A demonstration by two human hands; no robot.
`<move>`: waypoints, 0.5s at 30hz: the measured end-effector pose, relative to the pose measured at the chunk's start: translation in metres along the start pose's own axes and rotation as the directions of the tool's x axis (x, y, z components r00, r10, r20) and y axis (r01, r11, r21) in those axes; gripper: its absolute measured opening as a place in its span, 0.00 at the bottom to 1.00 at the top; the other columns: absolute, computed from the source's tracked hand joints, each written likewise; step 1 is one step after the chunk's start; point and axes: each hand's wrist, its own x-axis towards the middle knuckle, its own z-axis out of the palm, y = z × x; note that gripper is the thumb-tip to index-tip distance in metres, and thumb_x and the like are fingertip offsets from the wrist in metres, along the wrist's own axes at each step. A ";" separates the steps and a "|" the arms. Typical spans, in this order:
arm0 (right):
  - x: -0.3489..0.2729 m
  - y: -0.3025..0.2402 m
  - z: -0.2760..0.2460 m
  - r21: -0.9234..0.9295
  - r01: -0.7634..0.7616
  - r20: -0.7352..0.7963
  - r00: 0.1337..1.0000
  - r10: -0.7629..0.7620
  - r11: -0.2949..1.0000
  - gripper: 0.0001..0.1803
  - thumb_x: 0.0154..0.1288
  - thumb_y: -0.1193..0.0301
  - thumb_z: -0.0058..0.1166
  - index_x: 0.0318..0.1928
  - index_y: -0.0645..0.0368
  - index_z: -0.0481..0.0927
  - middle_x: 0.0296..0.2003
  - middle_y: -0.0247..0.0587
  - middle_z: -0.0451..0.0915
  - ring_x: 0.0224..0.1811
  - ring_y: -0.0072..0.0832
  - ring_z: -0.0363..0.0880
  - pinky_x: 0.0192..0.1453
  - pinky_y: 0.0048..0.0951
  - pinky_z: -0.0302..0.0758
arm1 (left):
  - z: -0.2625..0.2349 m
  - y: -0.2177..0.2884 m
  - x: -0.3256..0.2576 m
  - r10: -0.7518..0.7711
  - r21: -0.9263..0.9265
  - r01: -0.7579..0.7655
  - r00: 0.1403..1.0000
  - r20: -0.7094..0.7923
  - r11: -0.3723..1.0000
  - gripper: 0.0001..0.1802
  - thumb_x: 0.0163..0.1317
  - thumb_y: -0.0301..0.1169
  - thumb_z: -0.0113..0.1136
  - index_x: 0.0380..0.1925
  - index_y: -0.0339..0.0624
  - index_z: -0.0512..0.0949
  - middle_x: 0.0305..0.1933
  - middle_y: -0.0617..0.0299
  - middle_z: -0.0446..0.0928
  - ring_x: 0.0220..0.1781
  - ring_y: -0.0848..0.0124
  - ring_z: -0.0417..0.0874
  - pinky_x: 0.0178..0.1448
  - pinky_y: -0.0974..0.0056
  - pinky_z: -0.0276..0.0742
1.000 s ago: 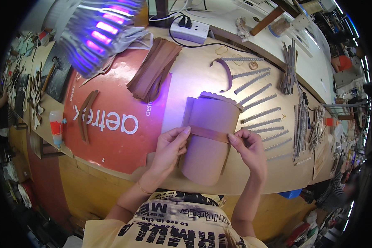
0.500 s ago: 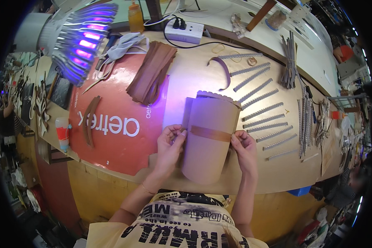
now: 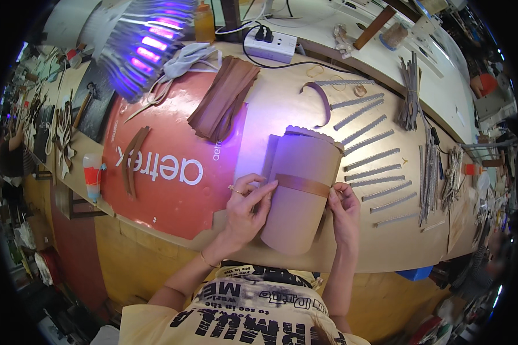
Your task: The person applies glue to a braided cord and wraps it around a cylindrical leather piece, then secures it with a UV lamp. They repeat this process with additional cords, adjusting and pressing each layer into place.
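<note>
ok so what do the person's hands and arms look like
The left hand is ungloved, with a golden ring and, at the wrist, a thin golden bracelet. The right hand is ungloved too, its wrist unadorned. The pale yellow shirt has short sleeves and dark lettering.

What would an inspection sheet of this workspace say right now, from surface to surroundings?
Surface: tan table, red sheet on its left part.
Job's things: tan roll between the hands, brown strip across it.
Clutter: gray strips fanned out on the right; brown stack and bottle on the left.
Left hand: fingertips at the brown strip's left end.
Right hand: fingertips at its right end.
Cables: black cable by the power strip, along the table's far side.
Surroundings: lit lamp upper left; white bench beyond.
</note>
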 end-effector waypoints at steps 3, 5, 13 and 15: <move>-0.002 0.001 0.002 -0.060 0.048 -0.044 0.998 -0.050 0.997 0.15 0.67 0.71 0.63 0.49 0.60 0.74 0.38 0.32 0.78 0.37 0.15 0.73 0.42 0.17 0.70 | -0.002 -0.006 -0.002 0.056 -0.015 -0.056 0.998 -0.011 0.998 0.17 0.56 0.16 0.64 0.46 0.42 0.84 0.46 0.57 0.76 0.29 0.71 0.78 0.33 0.68 0.75; -0.006 -0.002 0.005 -0.218 0.128 -0.123 0.980 -0.158 0.967 0.16 0.66 0.71 0.63 0.50 0.60 0.74 0.43 0.35 0.77 0.42 0.18 0.72 0.45 0.20 0.71 | -0.003 -0.011 0.000 0.059 -0.072 -0.059 0.998 -0.013 0.996 0.16 0.56 0.17 0.64 0.45 0.41 0.84 0.45 0.57 0.77 0.29 0.71 0.79 0.34 0.68 0.76; -0.019 -0.047 0.042 -0.842 0.395 0.047 0.731 -0.680 0.367 0.14 0.63 0.72 0.64 0.48 0.58 0.79 0.48 0.40 0.74 0.52 0.32 0.72 0.52 0.31 0.70 | -0.006 -0.013 0.002 -0.341 -0.305 0.370 0.929 0.146 0.877 0.12 0.62 0.23 0.64 0.45 0.36 0.83 0.48 0.58 0.76 0.34 0.76 0.78 0.38 0.71 0.75; -0.022 -0.057 0.059 -0.836 0.477 0.228 0.752 -0.619 0.272 0.13 0.61 0.73 0.64 0.47 0.58 0.81 0.48 0.41 0.74 0.52 0.33 0.72 0.51 0.33 0.70 | -0.005 -0.007 0.004 -0.432 -0.372 0.484 0.875 0.217 0.792 0.11 0.64 0.23 0.63 0.46 0.35 0.83 0.50 0.59 0.75 0.38 0.79 0.77 0.40 0.74 0.75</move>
